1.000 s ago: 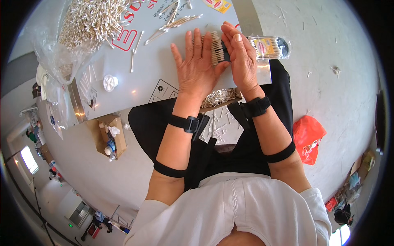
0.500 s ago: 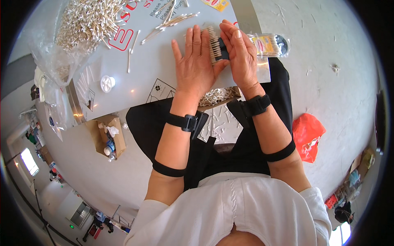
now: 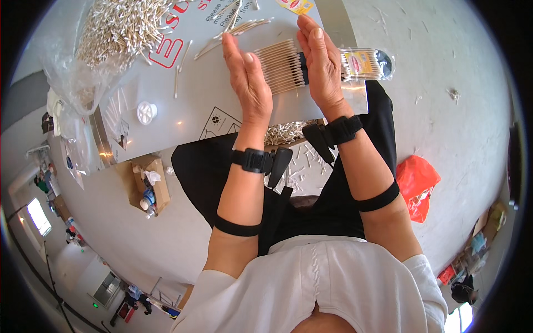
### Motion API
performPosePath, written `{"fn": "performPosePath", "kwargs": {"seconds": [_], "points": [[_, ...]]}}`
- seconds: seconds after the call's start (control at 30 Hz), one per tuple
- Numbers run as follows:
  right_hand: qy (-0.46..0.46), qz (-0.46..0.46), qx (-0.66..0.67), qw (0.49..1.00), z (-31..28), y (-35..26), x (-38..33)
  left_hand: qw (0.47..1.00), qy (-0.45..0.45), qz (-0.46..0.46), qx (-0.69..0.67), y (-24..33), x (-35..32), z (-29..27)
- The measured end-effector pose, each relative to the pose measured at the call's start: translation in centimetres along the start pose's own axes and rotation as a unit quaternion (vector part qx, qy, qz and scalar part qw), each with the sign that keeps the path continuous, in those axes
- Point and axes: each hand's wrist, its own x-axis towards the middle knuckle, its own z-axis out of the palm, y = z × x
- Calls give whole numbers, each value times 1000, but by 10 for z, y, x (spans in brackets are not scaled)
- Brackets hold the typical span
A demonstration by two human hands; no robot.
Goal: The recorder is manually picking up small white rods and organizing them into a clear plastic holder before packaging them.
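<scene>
A neat row of cotton swabs (image 3: 280, 66) lies side by side on the grey table between my hands. My left hand (image 3: 249, 83) stands on its edge at the row's left end, fingers stretched out, palm turned toward the swabs. On the other side my right hand (image 3: 323, 66) stands the same way, fingers straight and held together. A dark piece (image 3: 303, 67), partly hidden, sits between the swab tips and my right palm. Just right of that hand lies a clear packet of cotton swabs (image 3: 363, 64) with a yellow label, reaching past the table edge.
A big heap of loose cotton swabs (image 3: 119, 33) in clear plastic fills the far left. Several stray swabs (image 3: 236, 29) lie beyond my hands. A small round white container (image 3: 146, 112) stands near the left edge. Below the table front is a box of swabs (image 3: 288, 133); a red bag (image 3: 416, 186) lies right.
My left hand has lifted off the swabs, turned onto its edge and shifted left, uncovering the row. My right hand has moved slightly up and right, away from the left hand.
</scene>
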Motion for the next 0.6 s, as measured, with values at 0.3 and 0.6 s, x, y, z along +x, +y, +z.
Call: {"fn": "performPosePath", "kwargs": {"seconds": [0.3,0.6], "points": [[1,8,-19,1000,9,6,-7,978,14,-40,-206,-13,11,4],[17,38,54,998,4,1,-5,964,46,-52,-259,-16,14,-5]]}}
